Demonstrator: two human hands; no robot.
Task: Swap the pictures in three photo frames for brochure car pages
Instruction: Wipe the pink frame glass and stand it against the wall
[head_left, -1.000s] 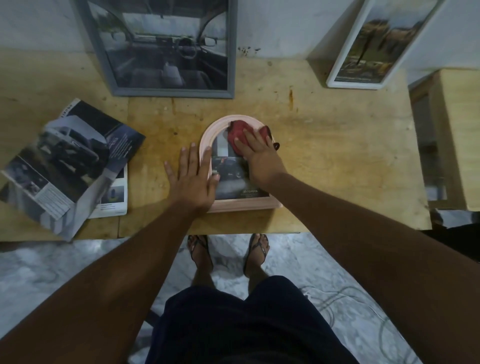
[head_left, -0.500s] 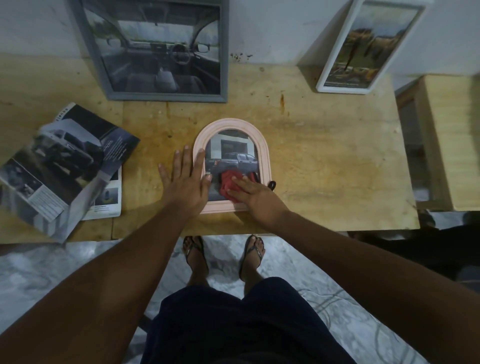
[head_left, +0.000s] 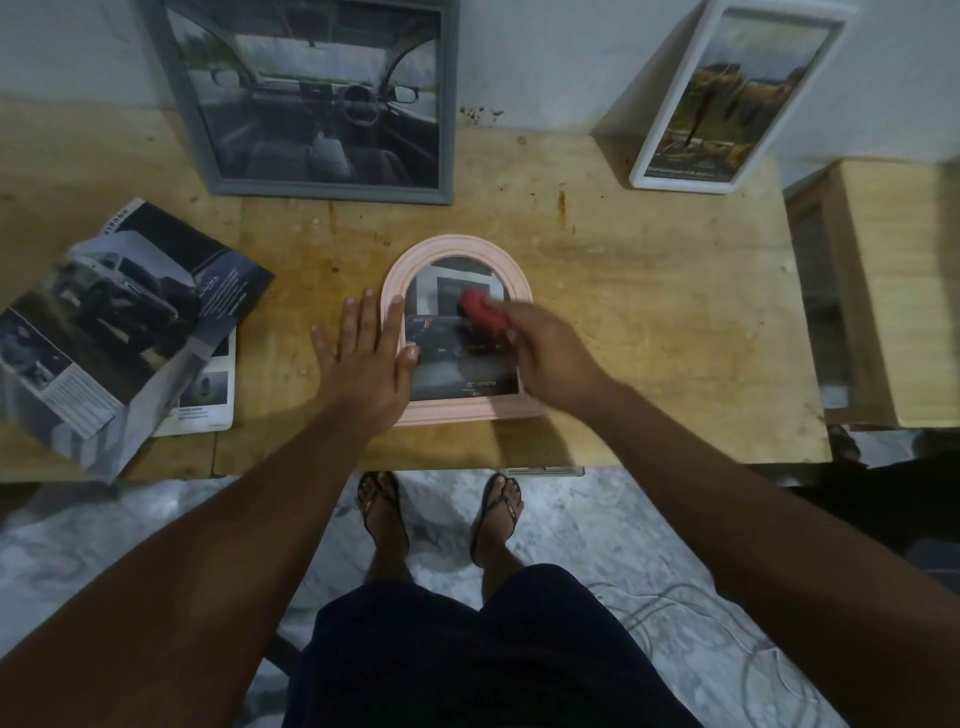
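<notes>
A pink arched photo frame (head_left: 457, 410) lies flat on the wooden table (head_left: 649, 322), with a dark car brochure page behind its glass. My left hand (head_left: 369, 358) rests flat on the frame's left edge, fingers straight. My right hand (head_left: 545, 348), blurred by motion, holds a bunched red cloth (head_left: 480, 310) against the upper part of the glass. A grey frame (head_left: 317, 98) with a car-interior page leans on the wall at the back. A white frame (head_left: 727, 98) with a landscape car page leans at the back right. The opened car brochure (head_left: 114, 322) lies at the left.
A loose brochure page (head_left: 208, 400) pokes out under the brochure. A wooden cabinet (head_left: 893, 291) stands beside the table's right end. The table's near edge is just below the pink frame, with my sandalled feet (head_left: 441, 514) on the marble floor.
My right hand swept the red cloth from the top of the glass down to the lower part, then back up to the upper middle. My left hand stayed on the frame.
</notes>
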